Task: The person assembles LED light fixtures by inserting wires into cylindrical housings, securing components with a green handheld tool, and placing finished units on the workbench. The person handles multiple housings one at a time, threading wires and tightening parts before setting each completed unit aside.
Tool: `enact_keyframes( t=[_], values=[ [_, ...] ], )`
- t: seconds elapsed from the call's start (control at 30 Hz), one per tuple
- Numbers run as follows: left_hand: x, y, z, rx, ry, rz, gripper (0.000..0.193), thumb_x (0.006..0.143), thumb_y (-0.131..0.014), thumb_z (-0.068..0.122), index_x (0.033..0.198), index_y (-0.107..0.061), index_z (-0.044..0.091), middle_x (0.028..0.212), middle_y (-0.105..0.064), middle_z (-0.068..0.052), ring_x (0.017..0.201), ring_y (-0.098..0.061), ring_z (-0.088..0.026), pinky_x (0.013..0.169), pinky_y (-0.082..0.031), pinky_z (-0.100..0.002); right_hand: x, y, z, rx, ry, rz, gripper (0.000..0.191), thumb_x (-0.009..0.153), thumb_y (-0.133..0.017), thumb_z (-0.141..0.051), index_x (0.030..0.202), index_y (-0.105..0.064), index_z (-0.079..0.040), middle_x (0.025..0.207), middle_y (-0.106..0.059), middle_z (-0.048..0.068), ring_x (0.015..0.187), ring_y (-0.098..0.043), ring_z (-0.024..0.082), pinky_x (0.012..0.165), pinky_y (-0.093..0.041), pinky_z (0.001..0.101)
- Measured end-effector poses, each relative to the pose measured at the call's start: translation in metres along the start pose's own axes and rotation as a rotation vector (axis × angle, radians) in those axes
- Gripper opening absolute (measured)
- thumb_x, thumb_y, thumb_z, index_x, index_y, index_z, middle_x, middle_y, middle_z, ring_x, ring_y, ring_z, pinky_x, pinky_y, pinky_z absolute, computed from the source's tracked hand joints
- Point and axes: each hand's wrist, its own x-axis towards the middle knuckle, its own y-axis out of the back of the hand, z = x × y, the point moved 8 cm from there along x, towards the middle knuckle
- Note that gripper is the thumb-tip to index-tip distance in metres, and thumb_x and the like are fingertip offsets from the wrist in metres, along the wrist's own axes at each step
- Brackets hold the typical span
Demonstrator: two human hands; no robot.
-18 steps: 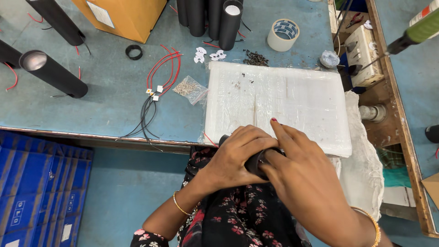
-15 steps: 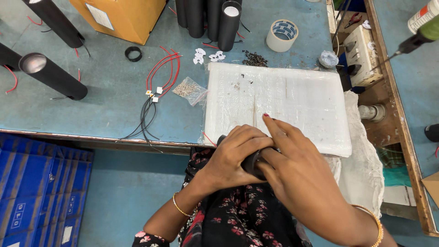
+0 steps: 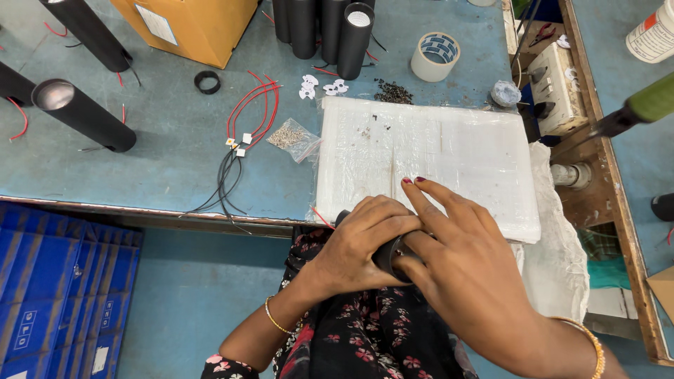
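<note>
Both hands (image 3: 414,253) clasp black tube (image 3: 387,256); white pad (image 3: 449,151) beside.

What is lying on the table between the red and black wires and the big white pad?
A small clear plastic bag of tiny metal bits lies between the wires and the white pad, in the head view.

labelled orange carton (image 3: 193,28) top left, clear bag (image 3: 289,137)

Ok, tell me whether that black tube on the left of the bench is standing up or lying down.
Lying down. The tube rests on its side on the blue bench, its open silvery end facing the camera.
</note>
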Motion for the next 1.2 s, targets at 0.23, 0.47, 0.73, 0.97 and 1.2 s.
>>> enact_keyframes(
  t=[0.23,0.47,0.73,0.97,1.2],
  values=[
    [0.001,-0.004,0.003,0.025,-0.015,0.035,0.061,0.069,-0.091,0.023,0.118,-0.060,0.002,0.115,-0.060,-0.013,0.111,-0.062,-0.033,0.101,-0.050,-0.044,-0.001,0.001,-0.006,-0.095,0.021,0.006,0.019,0.070,-0.074,-0.019,0.078,-0.071,-0.002,0.143,-0.057,0.014,0.133,-0.048,0.033,0.101,-0.040,0.0461],
    [-0.002,-0.005,0.007,0.035,-0.005,0.056,0.064,0.069,-0.091,0.023,0.121,-0.062,0.002,0.116,-0.062,-0.012,0.111,-0.064,-0.032,0.100,-0.050,-0.044,-0.003,0.009,-0.008,0.004,0.023,0.019,0.020,0.069,-0.073,-0.016,0.081,-0.073,-0.001,0.144,-0.057,0.014,0.132,-0.048,0.034,0.096,-0.041,0.0460],
    [-0.003,-0.010,0.022,0.019,-0.012,0.090,0.067,0.068,-0.092,0.023,0.124,-0.061,0.002,0.126,-0.062,-0.015,0.121,-0.063,-0.035,0.108,-0.050,-0.045,-0.009,0.010,-0.006,0.133,-0.008,-0.094,0.009,0.069,-0.072,-0.009,0.075,-0.076,-0.003,0.144,-0.059,0.009,0.131,-0.052,0.030,0.096,-0.044,0.0429],
    [0.005,-0.010,0.016,-0.210,0.141,0.134,0.056,0.073,-0.093,0.014,0.120,-0.064,0.009,0.118,-0.066,-0.007,0.112,-0.067,-0.023,0.101,-0.056,-0.034,-0.065,0.056,0.030,0.430,-0.220,0.393,0.025,0.087,-0.066,-0.003,0.110,-0.075,0.000,0.132,-0.070,0.016,0.115,-0.069,0.024,0.096,-0.053,0.0345],
    [0.011,0.058,-0.004,-0.088,0.191,0.351,0.052,0.075,-0.092,0.008,0.119,-0.063,0.008,0.119,-0.066,-0.007,0.113,-0.064,-0.020,0.103,-0.051,-0.032,-0.090,-0.078,0.188,0.743,-0.664,0.668,0.016,0.103,-0.063,-0.005,0.110,-0.074,0.005,0.103,-0.075,0.012,0.089,-0.070,0.014,0.079,-0.053,0.0264]
  ],
)
